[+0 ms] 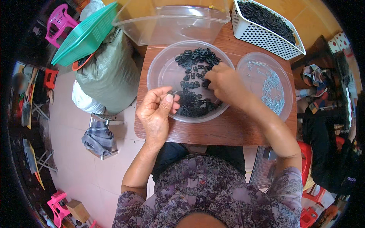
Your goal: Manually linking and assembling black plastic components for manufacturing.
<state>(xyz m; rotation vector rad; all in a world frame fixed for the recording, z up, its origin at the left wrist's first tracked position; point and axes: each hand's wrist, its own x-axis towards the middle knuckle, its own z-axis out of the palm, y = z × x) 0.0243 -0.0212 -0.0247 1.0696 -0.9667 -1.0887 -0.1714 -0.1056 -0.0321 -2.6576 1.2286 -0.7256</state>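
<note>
Two round tubs: a larger tub (161, 70) and, at its three o'clock, a smaller tub (251, 81). One clear bin (167, 28) at twelve, one white basket (262, 40) at two. Two hands: left hand (156, 110) at eight, right hand (225, 81) at three. Black pieces (195, 106), silver pins (273, 89): too many to count.

It looks like a workshop: a bulging sack (110, 78) at upper left, a basket (262, 41) of black parts (268, 21) at upper right.

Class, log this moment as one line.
left hand: pinches small piece | right hand: at black pieces in round tub | shallow tray: silvery pieces
</note>
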